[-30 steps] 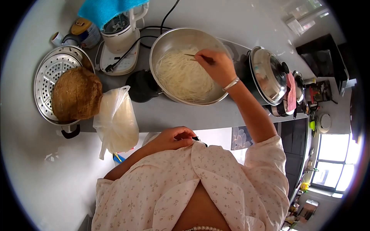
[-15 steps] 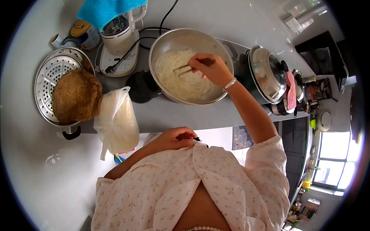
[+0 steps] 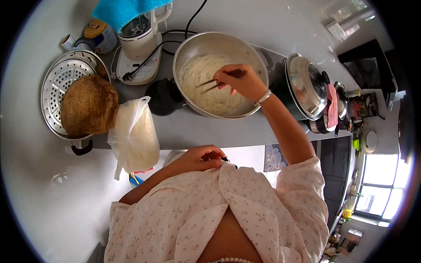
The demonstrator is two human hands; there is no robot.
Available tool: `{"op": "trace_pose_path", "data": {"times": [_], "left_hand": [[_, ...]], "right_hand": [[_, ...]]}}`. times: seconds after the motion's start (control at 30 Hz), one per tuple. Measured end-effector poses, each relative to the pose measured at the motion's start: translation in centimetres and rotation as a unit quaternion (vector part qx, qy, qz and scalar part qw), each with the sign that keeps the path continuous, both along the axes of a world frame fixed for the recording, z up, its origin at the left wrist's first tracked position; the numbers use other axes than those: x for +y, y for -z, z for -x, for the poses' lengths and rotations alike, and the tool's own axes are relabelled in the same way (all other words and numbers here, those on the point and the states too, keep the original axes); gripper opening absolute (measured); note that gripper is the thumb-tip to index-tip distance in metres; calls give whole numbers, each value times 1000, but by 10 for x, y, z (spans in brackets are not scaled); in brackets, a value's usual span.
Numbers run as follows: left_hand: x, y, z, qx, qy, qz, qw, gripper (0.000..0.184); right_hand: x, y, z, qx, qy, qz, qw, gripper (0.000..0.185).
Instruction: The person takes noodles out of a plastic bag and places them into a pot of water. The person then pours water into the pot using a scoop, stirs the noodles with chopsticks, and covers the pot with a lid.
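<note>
My right hand (image 3: 240,82) is closed round a pair of chopsticks (image 3: 205,82), whose tips point left over the pan. Below them, thin white noodles (image 3: 206,103) lie in the wide steel pan (image 3: 255,109); whether the tips touch them I cannot tell. My left hand (image 3: 202,158) stays against the front of my patterned shirt (image 3: 188,197), its fingers curled. A small dark thing shows by its fingertips, and what those fingers hold, if anything, is hidden.
To the left, a brown round slab (image 3: 90,105) rests on a perforated steamer tray (image 3: 72,72). A plastic bag (image 3: 133,136) hangs over the counter's front edge. A corded appliance (image 3: 138,50) stands behind the pan, and a lidded pot (image 3: 307,87) stands to its right.
The chopsticks have turned in my right hand, and their tips now stand visibly apart. My left hand has stayed in place. The whole view has shifted slightly.
</note>
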State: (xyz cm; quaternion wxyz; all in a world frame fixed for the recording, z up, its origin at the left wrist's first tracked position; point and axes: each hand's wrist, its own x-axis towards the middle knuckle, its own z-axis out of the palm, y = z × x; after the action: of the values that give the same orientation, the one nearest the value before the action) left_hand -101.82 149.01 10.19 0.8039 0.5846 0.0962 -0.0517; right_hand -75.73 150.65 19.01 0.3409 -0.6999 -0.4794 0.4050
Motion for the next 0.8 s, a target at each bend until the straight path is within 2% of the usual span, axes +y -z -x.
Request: {"op": "trace_pose_path", "data": {"times": [0.07,0.13,0.2,0.3,0.33,0.4,0.47,0.57,0.6,0.67,0.73,0.8], "left_hand": [[0,-2,1,18,0,18,1000,31],[2,-4,1,30,15,24,999,32],[3,-5,1,41,31,28,998,33],[2,-5,0,51,37,39,997,33],[2,-4,0,47,37,44,997,33],[1,-3,-2,40,39,47,997,33],[1,-2,-3,42,41,35,998,33],[0,-2,-2,33,35,45,998,34],[0,-3,-1,35,36,45,998,34],[1,-5,-1,40,33,47,998,35],[1,-5,0,40,31,44,998,35],[2,-5,0,40,32,39,998,35]], "right_hand": [[-11,-20,-2,31,10,22,999,24],[-22,-37,-14,-29,30,85,996,25],[-31,-46,-36,-36,62,78,994,27],[-38,-34,-61,-104,169,-50,979,28],[-40,-22,-65,-105,173,-51,978,28],[-40,4,-73,-263,147,-58,952,26],[-34,14,-60,-247,147,-30,957,26],[-26,11,-30,-72,151,-57,984,28],[-25,6,-30,-70,153,-58,984,28],[-19,-4,-37,30,174,-78,981,27],[-15,-10,-50,-11,176,-94,980,27],[-11,-1,-63,-153,169,-136,964,28]]}}
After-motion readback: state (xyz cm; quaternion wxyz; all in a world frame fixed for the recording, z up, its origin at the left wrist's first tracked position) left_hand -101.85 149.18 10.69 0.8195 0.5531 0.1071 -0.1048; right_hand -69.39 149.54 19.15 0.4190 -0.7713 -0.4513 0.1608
